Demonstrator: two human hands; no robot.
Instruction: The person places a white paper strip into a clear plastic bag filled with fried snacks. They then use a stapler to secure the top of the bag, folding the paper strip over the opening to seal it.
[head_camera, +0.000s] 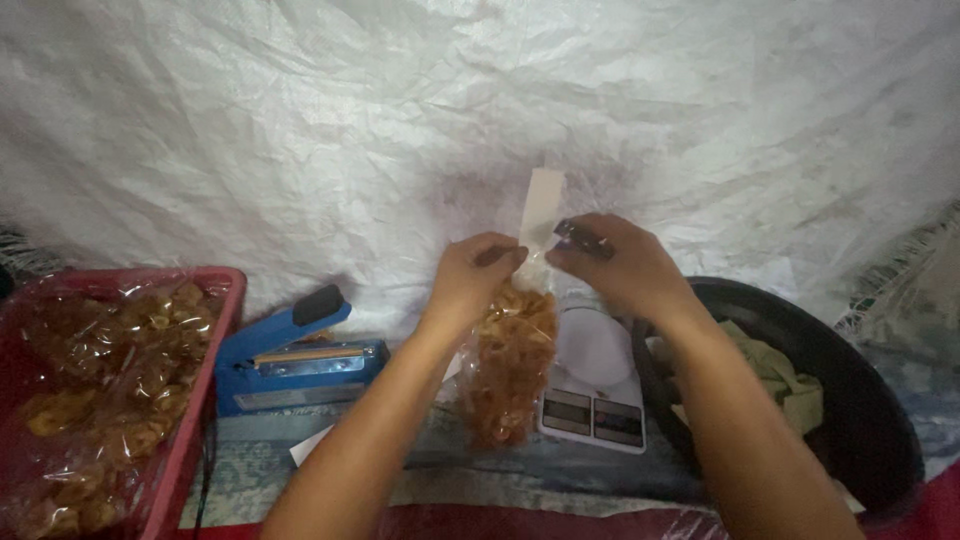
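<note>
Both hands, left hand (478, 272) and right hand (612, 268), pinch the clear snack bag (508, 365) by its neck: light, crinkly, slippery film, brittle chips, so grip stays up top.

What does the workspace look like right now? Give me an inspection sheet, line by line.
Surface: patterned mat, partly covered by gear.
Job's things: clear bag of orange-brown chips held up by its neck; pale paper strip sticks up from the neck; small dark tool in the right hand, kind unclear.
Clutter: white kitchen scale behind the bag; blue heat sealer; red crate of filled chip bags; black basin of pale paper pieces.
Grippers: left hand pinches the bag neck; right hand at the neck, gripping the dark tool.
Cables: dark cord beside the crate.
Surroundings: crinkled white sheet as backdrop.
</note>
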